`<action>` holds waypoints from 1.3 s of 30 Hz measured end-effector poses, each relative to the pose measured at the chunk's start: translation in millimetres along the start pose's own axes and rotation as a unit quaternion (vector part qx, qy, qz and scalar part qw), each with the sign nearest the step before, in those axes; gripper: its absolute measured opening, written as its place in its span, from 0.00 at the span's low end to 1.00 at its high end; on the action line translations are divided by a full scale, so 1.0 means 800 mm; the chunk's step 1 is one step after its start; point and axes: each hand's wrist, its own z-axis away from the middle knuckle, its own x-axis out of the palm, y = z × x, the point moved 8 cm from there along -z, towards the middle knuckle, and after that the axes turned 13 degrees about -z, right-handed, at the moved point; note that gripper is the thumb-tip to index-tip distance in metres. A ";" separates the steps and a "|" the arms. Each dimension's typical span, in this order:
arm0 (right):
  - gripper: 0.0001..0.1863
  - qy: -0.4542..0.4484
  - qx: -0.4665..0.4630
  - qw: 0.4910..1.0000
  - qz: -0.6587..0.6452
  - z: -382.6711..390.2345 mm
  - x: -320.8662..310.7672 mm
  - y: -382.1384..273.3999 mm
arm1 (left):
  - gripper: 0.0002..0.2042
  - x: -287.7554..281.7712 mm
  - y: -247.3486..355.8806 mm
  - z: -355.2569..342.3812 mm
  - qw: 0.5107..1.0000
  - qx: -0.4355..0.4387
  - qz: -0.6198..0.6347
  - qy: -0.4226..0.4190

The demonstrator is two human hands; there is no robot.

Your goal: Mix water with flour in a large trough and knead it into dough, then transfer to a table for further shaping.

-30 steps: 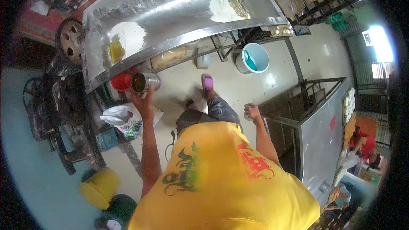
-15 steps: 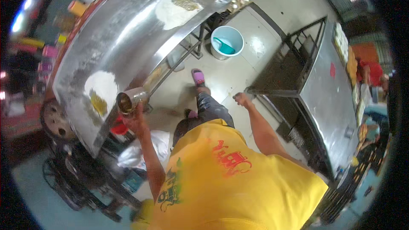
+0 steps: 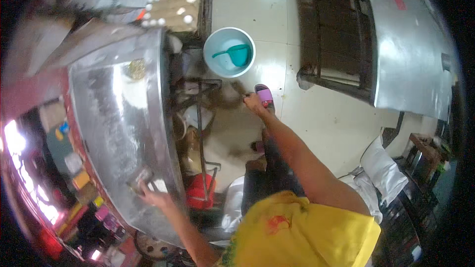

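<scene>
My left hand [image 3: 157, 199] is closed round a cylindrical, cup-like container [image 3: 143, 175], which is blurred. It is over the near part of the metal worktable [image 3: 99, 123]. A white patch [image 3: 158, 186], looking like flour, shows beside the fingers and is mostly hidden by the hand. Farther along the table lies another white floury heap [image 3: 135, 91] with a yellowish grainy patch [image 3: 136, 69] at its far end. My right hand [image 3: 254, 104] hangs above the floor by my purple slipper [image 3: 264, 94]. Its fingers are curled in, and I cannot see whether anything is inside.
A pale blue bucket [image 3: 210, 63] with a teal dipper [image 3: 238, 55] inside stands on the floor ahead. Beyond the table is a tray of eggs [image 3: 173, 1]. A second metal table [image 3: 405, 54] stands to the right. White sacks [image 3: 383, 170] and a red container [image 3: 200, 192] are nearby.
My view has turned, and I am now closer alongside the worktable. The left hand's container has moved from beside the table edge to over its top. My right arm has swung in front of me.
</scene>
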 end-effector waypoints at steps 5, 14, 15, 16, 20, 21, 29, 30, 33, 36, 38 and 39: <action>0.21 -0.025 -0.036 0.999 -0.020 -0.165 0.068 0.024 | 0.29 0.122 0.023 0.058 0.985 -0.004 -0.159 0.072; 0.25 0.006 0.123 0.968 -0.220 -0.509 0.233 0.174 | 0.25 0.081 -0.067 -0.045 0.823 0.107 -0.553 0.071; 0.26 0.055 0.161 0.950 -0.261 -0.521 0.257 0.197 | 0.25 0.078 -0.069 -0.052 0.808 0.127 -0.570 0.074; 0.26 0.024 0.187 0.942 -0.277 -0.507 0.331 0.203 | 0.25 0.061 -0.051 -0.051 0.778 0.149 -0.602 0.096; 0.24 0.202 0.116 0.844 -0.483 -0.635 0.235 0.326 | 0.25 0.082 -0.117 -0.091 0.771 0.203 -0.603 0.021; 0.23 0.230 -0.162 0.881 -0.381 -0.761 0.063 0.245 | 0.25 0.125 -0.185 -0.115 0.818 0.220 -0.529 -0.042; 0.25 0.054 0.153 0.986 0.038 -0.508 0.289 0.185 | 0.26 0.011 -0.071 -0.079 0.647 0.350 -0.678 0.004; 0.21 0.051 0.112 0.991 0.052 -0.477 0.276 0.155 | 0.26 -0.007 -0.059 -0.067 0.631 0.362 -0.686 0.011; 0.20 -0.080 0.051 0.987 0.130 -0.467 0.171 0.175 | 0.26 0.001 -0.086 -0.077 0.619 0.412 -0.668 -0.038; 0.17 -0.136 0.247 0.942 -0.179 -0.416 0.164 0.128 | 0.26 -0.048 -0.061 -0.036 0.568 0.446 -0.691 -0.034; 0.16 -0.051 0.163 0.975 -0.139 -0.430 0.090 0.177 | 0.27 -0.031 -0.080 -0.046 0.561 0.485 -0.667 -0.079; 0.16 0.004 0.081 0.992 -0.101 -0.435 0.056 0.183 | 0.27 -0.011 -0.088 -0.047 0.570 0.488 -0.655 -0.088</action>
